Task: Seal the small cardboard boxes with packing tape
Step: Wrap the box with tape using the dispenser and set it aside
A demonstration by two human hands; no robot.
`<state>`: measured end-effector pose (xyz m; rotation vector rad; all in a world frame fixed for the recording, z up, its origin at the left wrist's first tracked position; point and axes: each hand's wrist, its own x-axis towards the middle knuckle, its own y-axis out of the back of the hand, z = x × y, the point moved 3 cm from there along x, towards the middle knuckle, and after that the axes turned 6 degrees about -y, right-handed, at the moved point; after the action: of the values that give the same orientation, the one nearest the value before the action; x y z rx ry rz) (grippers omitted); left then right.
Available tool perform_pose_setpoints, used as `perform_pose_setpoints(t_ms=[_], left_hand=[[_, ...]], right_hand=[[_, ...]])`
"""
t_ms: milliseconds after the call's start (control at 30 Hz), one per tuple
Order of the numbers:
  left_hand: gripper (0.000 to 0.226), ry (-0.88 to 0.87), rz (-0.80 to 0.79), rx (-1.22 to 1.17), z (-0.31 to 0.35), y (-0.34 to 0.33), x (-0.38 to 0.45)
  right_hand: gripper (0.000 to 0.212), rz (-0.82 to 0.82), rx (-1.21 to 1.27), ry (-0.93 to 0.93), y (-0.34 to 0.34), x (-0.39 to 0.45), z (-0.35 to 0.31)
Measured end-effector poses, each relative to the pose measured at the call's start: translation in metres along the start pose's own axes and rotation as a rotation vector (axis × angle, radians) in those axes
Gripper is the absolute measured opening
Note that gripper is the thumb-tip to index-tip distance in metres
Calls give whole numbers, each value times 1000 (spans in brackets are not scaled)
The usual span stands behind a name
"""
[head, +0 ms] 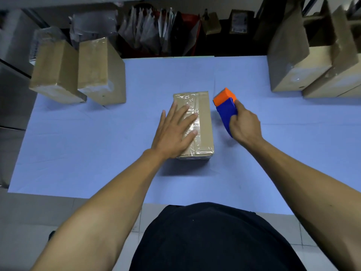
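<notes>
2 bare hands work over a light blue table cover (97, 145). The left hand (173, 132) lies flat on top of the small cardboard box (203, 122), its fingers (190, 119) straight and spread, pressing down on the clear packing tape (192, 114) that runs lengthwise along the lid. The palm covers the near left part of the lid and the thumb hangs just off the box's left edge. Nothing is curled or pinched in this hand; it only presses.

Just to the right of that box, apart from it, the right hand (245, 124) grips a blue and orange tape dispenser (226, 106). The fingers wrap around the blue body and the thumb lies along its far side, near the orange end, which points away from the person. The dispenser is held slightly above the table, tilted; whether tape still joins it to the box cannot be told.

The box under the left hand sits upright in the middle of the cover, its long side running away from the person, with wrinkled tape folding over its near edge.

Well beyond the left hand, at the far left, stand 2 taped boxes (78, 73) side by side. Far beyond the right hand, at the far right, are more cardboard boxes (312, 67), touching one another.
</notes>
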<state>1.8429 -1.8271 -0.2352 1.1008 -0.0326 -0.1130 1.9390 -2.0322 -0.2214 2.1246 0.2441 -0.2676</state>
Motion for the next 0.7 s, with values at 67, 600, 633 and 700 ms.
perform_pose_setpoints(t_ms=[67,600,633,700], left_hand=[[51,46,-3,-26,0,-6,1],[72,11,-8,262,20,9,16],[73,-48,-52,229,11,11,16],[83,-157,-135,156,-3,15,21]], right_hand=[[44,55,66,-1,18,3,-11],[29,-11,127,154,56,-11,-65],[29,1,106,171,56,-12,-66],[29,16,55,188,56,-12,-64]])
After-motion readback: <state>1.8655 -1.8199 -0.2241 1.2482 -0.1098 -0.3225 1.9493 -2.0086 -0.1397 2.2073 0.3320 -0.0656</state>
